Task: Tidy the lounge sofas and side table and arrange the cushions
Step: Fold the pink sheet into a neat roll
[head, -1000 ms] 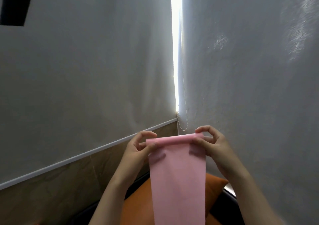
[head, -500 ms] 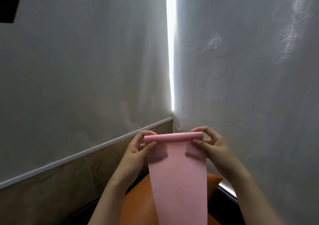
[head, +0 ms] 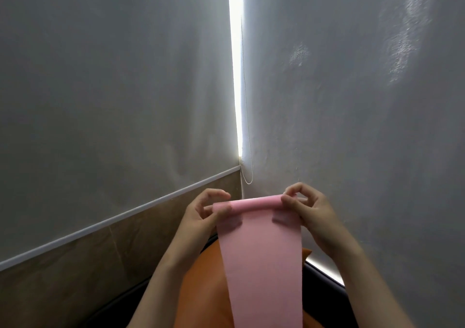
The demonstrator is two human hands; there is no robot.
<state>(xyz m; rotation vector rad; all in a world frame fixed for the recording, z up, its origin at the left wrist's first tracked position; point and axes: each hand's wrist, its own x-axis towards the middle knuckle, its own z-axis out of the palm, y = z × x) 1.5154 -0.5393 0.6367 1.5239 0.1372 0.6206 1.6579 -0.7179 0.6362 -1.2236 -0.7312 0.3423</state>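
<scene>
A long pink strip of cloth or sheet (head: 261, 259) hangs down in front of me, its top edge rolled over. My left hand (head: 201, 217) pinches the roll's left end with thumb and curled fingers. My right hand (head: 307, 209) pinches the right end the same way. Behind the strip an orange cushion (head: 198, 292) leans in the corner on a dark sofa back (head: 120, 302); most of the cushion is hidden by the strip and my arms.
Two grey roller blinds (head: 113, 88) meet in the corner with a bright gap of daylight (head: 236, 63) between them. A bead chain (head: 247, 166) hangs there. Below the left blind is a brown tiled wall (head: 88, 259).
The roll at the top of the pink strip has been turned a little further by both hands. The view has shifted slightly; the cushion shows lower in the frame.
</scene>
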